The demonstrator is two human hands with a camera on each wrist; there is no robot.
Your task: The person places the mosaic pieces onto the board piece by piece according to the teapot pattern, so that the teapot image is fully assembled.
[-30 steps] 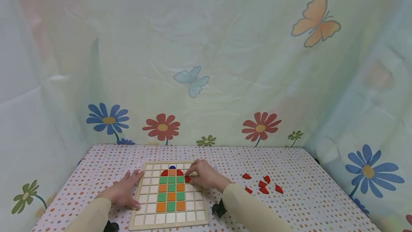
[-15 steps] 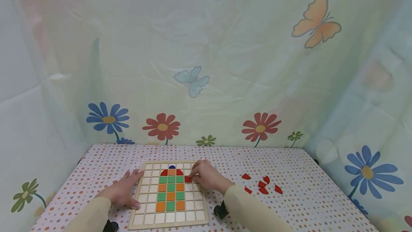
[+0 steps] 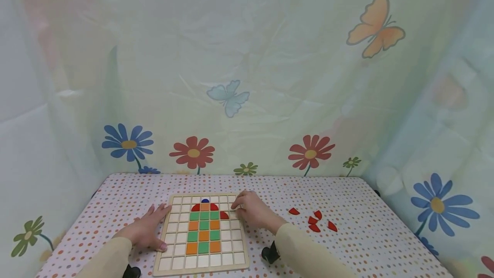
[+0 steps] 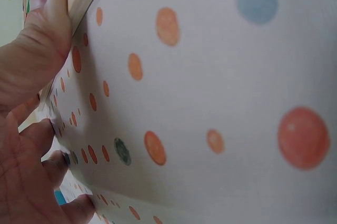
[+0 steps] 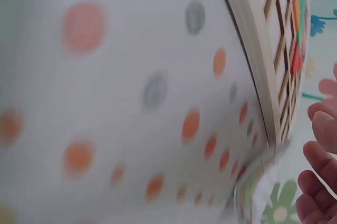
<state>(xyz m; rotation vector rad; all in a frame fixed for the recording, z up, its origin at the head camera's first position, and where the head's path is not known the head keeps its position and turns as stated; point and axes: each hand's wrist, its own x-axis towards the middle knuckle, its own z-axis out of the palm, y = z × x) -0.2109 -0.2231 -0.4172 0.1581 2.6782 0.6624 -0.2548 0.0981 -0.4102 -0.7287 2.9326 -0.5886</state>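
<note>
A light wooden grid board (image 3: 200,270) lies on the table, its middle cells filled with orange and green square tiles (image 3: 204,225). Near the top are red quarter-circle tiles (image 3: 196,207) and a small blue piece (image 3: 205,201). A single red quarter-circle tile (image 3: 224,215) sits just right of the upper green row. My left hand (image 3: 148,228) rests at the board's left edge, fingers spread, thumb (image 4: 51,8) against the frame. My right hand (image 3: 252,210) is over the board's upper right edge, fingers loosely bent, nothing visible between thumb and forefinger (image 5: 322,121).
Several loose red quarter-circle pieces (image 3: 312,220) lie on the dotted tablecloth (image 3: 366,209) right of the board. A wrist camera (image 3: 270,253) is on the right forearm. A printed curtain (image 3: 270,110) hangs behind the table.
My right hand has let go of the red quarter-circle tile and moved right, uncovering it. One loose red piece near the right sleeve is now out of sight. The left hand stays put.
</note>
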